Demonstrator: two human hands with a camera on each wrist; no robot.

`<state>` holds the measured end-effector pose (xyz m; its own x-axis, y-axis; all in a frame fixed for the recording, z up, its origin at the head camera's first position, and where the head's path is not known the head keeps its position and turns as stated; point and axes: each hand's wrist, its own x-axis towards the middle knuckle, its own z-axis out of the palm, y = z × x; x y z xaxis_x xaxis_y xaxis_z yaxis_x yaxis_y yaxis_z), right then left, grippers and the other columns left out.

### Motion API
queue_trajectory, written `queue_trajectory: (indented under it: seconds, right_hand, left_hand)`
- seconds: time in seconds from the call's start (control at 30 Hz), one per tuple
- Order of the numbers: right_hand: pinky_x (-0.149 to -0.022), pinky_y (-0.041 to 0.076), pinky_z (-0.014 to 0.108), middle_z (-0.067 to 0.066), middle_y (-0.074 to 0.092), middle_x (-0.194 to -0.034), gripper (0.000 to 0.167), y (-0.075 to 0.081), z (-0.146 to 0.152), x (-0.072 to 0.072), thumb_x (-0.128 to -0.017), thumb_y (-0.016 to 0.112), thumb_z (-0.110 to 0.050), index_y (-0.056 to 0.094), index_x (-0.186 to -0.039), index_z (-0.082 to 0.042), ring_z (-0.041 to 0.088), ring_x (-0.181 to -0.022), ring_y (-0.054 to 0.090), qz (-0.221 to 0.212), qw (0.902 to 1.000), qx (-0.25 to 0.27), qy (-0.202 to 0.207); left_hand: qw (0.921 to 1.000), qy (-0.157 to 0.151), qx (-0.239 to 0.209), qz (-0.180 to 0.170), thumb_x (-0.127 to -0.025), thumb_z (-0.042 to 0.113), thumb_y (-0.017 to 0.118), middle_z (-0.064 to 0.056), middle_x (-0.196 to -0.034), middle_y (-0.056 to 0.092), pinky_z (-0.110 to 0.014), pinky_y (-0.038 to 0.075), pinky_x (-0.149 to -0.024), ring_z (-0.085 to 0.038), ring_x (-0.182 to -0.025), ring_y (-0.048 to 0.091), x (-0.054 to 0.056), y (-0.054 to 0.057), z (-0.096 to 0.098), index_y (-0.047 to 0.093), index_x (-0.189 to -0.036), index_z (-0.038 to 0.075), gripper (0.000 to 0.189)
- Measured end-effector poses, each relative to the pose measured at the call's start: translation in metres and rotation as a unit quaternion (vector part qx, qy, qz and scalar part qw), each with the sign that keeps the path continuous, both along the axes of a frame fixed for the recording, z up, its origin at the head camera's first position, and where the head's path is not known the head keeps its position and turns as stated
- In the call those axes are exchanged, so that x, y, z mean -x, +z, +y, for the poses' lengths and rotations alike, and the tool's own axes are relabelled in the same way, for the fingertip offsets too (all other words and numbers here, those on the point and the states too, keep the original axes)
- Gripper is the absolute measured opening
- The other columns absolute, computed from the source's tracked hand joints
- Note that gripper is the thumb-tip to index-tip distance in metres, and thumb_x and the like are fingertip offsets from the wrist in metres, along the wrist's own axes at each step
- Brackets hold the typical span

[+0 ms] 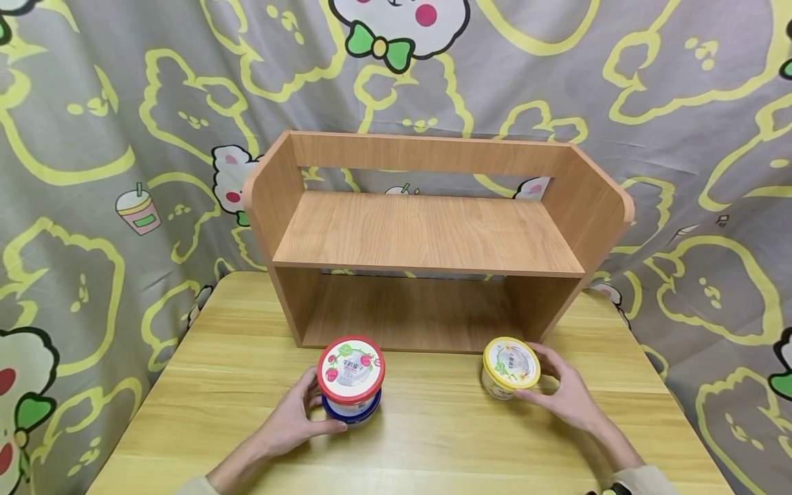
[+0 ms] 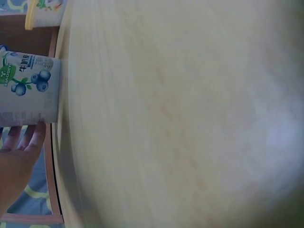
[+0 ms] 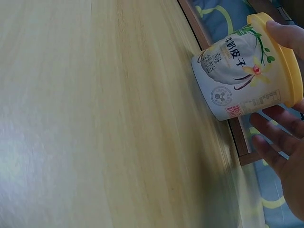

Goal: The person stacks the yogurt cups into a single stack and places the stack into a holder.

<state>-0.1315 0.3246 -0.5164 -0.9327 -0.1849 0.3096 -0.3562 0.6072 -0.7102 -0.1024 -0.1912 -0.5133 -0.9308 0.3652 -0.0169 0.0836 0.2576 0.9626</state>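
A red-lidded paper tub (image 1: 350, 370) with strawberries on its lid sits on top of a blue-lidded tub (image 1: 353, 410). Blueberries are printed on the lower tub's side (image 2: 28, 88) in the left wrist view. My left hand (image 1: 289, 421) grips the blue-lidded tub from the left, thumb in front and fingers partly hidden behind it. To the right is a yellow-lidded tub (image 1: 509, 368) with a flower print. My right hand (image 1: 570, 393) holds it from the right, its thumb at the yellow rim (image 3: 285, 66) in the right wrist view.
Behind the tubs stands a two-tier wooden shelf (image 1: 427, 230) with raised side panels. Its front lower edge lies just beyond the tubs on the light wooden table (image 1: 433, 440). A grey patterned curtain (image 1: 185, 103) hangs behind and at both sides.
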Motion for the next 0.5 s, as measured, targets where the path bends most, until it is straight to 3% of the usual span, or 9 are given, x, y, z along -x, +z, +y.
queue_trajectory:
  seconds: [0.17,0.5]
  right_hand:
    - [-0.093,0.051,0.011,0.021,0.072,-0.127,0.089,0.0011,-0.0041,0.0003,-0.07,0.097,-0.008,0.053,-0.147,-0.003,-0.011,-0.109,0.06,0.011,0.9998,0.009,0.011]
    - [-0.094,0.051,0.011,0.018,0.071,-0.129,0.09,0.0045,-0.0099,0.0027,-0.07,0.098,-0.009,0.053,-0.149,-0.005,-0.01,-0.11,0.06,0.012,0.9997,0.012,0.017]
  left_hand:
    - [1.0,-0.001,-0.005,0.006,-0.079,0.02,0.094,-0.026,-0.155,0.051,-0.014,0.051,-0.11,0.011,-0.126,0.055,-0.0009,-0.0001,0.0005,0.036,-0.157,0.003,0.099]
    - [1.0,0.004,0.002,-0.005,-0.078,0.021,0.095,-0.025,-0.156,0.051,-0.013,0.05,-0.11,0.011,-0.126,0.055,-0.001,0.0005,0.0005,0.035,-0.158,0.004,0.101]
